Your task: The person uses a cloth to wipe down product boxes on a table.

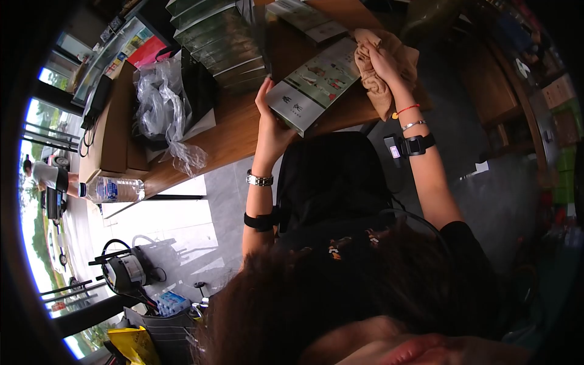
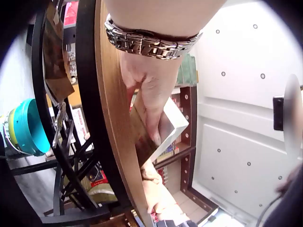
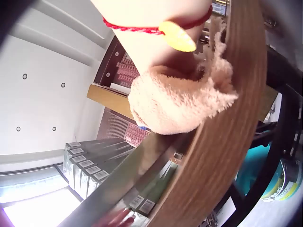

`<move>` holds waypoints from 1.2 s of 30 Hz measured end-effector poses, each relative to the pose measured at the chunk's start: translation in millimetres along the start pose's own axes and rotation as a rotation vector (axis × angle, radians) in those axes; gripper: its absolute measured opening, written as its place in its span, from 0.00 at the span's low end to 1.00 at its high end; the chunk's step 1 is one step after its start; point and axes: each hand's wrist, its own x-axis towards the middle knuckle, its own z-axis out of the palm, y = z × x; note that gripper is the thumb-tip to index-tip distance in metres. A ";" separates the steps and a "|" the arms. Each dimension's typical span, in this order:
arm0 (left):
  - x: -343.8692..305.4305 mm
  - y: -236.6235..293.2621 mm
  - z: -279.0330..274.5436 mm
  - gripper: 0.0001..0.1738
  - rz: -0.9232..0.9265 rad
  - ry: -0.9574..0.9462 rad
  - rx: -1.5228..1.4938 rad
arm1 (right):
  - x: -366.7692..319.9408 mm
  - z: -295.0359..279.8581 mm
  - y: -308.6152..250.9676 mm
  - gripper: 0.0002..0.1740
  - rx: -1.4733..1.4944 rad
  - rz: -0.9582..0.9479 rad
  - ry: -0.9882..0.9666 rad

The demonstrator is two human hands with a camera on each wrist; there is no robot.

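A flat grey-green box [image 1: 322,82] with small printed pictures and dark characters lies tilted over the wooden table [image 1: 234,131]. My left hand [image 1: 274,131] grips its near left end, fingers along the left edge. In the left wrist view, the thumb side of that hand lies against the box's pale side [image 2: 176,118]. At the far right end, my right hand [image 1: 384,66] holds a bunched tan cloth [image 1: 406,59] against the box. Fluffy cloth [image 3: 165,101] hides most of the right fingers in the right wrist view.
A tall stack of similar wrapped boxes [image 1: 213,45] stands at the back left, and another box [image 1: 307,21] lies behind. Crumpled clear plastic [image 1: 159,103] covers the table's left part, beside a cardboard box [image 1: 109,131]. A water bottle [image 1: 118,190] lies sideways. Below is a teal bucket [image 2: 33,127].
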 end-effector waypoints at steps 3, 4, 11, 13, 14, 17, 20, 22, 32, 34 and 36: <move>-11.8 2.8 -0.3 0.40 0.123 0.124 0.390 | -9.3 -4.7 -8.0 0.38 0.104 0.063 -0.053; -13.7 8.5 -0.6 0.32 0.259 0.171 0.776 | -12.2 -1.4 -6.2 0.36 0.179 0.018 0.028; -12.9 12.9 15.2 0.24 0.254 0.168 0.471 | -29.9 4.1 -50.1 0.22 0.502 -0.419 0.371; -18.5 17.2 18.2 0.20 0.083 0.168 0.325 | -55.2 -2.2 -86.9 0.23 0.153 -0.642 0.251; -15.4 18.3 21.1 0.20 0.084 0.168 0.327 | -68.1 3.7 -100.2 0.24 0.115 -0.700 0.165; -17.9 18.7 9.8 0.27 -0.277 0.094 0.299 | -114.2 20.4 -135.8 0.26 0.148 -0.925 0.004; -27.5 -28.1 15.2 0.26 0.211 0.289 0.481 | -145.6 27.2 -167.1 0.24 0.157 -0.971 -0.035; -27.5 -15.7 10.2 0.19 0.119 0.165 0.378 | -134.1 19.4 -164.0 0.27 0.083 -0.957 -0.045; -12.5 18.1 9.6 0.19 -0.054 0.175 0.134 | 26.5 -8.2 -41.8 0.29 0.271 -0.227 0.028; -11.7 14.4 7.6 0.19 -0.062 0.190 0.104 | 44.6 3.4 -17.4 0.33 0.540 -0.074 0.109; -10.7 10.8 5.1 0.19 -0.065 0.214 0.082 | 22.6 12.2 -10.0 0.37 0.184 0.186 0.115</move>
